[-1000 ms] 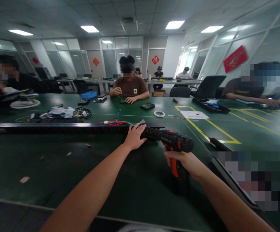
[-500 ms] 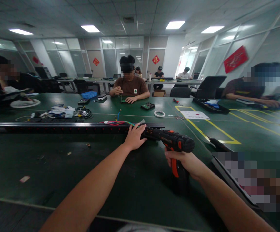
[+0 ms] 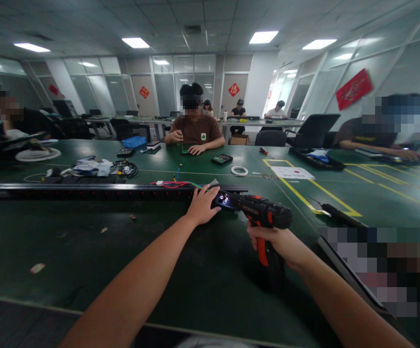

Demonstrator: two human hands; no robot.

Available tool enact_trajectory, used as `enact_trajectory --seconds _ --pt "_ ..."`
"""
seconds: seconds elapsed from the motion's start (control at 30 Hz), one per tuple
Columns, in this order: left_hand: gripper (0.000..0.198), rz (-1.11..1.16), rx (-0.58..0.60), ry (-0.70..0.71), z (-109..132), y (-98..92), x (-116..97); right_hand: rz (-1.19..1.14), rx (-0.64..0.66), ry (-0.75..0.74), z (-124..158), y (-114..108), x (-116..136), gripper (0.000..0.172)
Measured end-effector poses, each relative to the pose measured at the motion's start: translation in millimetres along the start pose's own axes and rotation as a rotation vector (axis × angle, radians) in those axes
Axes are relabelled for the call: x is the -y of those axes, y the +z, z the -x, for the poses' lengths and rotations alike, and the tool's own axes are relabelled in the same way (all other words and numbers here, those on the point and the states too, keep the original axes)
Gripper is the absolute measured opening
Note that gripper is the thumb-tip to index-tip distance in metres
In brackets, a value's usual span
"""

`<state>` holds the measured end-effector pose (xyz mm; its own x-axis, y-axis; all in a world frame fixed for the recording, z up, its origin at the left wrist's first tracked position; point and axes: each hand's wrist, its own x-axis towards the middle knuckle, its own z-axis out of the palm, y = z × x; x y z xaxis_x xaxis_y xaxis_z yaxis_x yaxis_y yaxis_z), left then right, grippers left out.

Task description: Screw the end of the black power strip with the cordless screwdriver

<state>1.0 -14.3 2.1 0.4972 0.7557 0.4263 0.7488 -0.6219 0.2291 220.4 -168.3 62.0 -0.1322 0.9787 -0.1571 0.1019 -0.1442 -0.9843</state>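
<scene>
My right hand (image 3: 273, 237) is wrapped around the handle of a black and orange cordless drill (image 3: 264, 210). The drill's nose points left at the near face of a long black rail (image 3: 86, 192), where a bright patch of light shows; the bit tip cannot be made out. My left hand (image 3: 202, 205) lies over the rail just left of the nose, its fingers stretched across the top and the thumb apart. Red and green wires (image 3: 175, 184) with a white connector run along the rail's top beside my fingers. A clear scrap (image 3: 214, 182) sticks up there.
Across the green table (image 3: 104, 270) a person (image 3: 199, 130) handles a circuit board. Behind the rail lie a cable bundle (image 3: 126, 168), a blue tray (image 3: 133, 141) and a white tape roll (image 3: 239, 170). A black pen-like tool (image 3: 340, 212) lies to the right, near a blurred area.
Light now shines at the drill's nose, where it was dark before. Both my hands and the rail keep their places. The black tool at the right has shifted slightly.
</scene>
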Motion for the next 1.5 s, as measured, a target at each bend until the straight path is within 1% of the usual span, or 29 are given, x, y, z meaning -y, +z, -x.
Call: enact_trajectory --seconds 0.17,0.87,1.3,1.5 --pt "0.075 0.002 -0.006 0.004 0.1 -0.4 0.4 -0.007 -0.008 0.004 1.4 1.0 2.4 0.022" --pt "0.074 0.006 -0.009 0.011 -0.1 -0.6 0.4 0.004 0.034 -0.029 1.1 0.6 2.2 0.018" --pt "0.074 0.011 -0.018 0.013 0.8 -1.4 0.5 -0.009 0.019 0.004 2.0 3.2 5.2 0.023" --pt "0.073 0.01 -0.013 0.01 0.5 -2.1 -0.5 -0.004 0.022 -0.012 3.1 2.9 6.1 0.022"
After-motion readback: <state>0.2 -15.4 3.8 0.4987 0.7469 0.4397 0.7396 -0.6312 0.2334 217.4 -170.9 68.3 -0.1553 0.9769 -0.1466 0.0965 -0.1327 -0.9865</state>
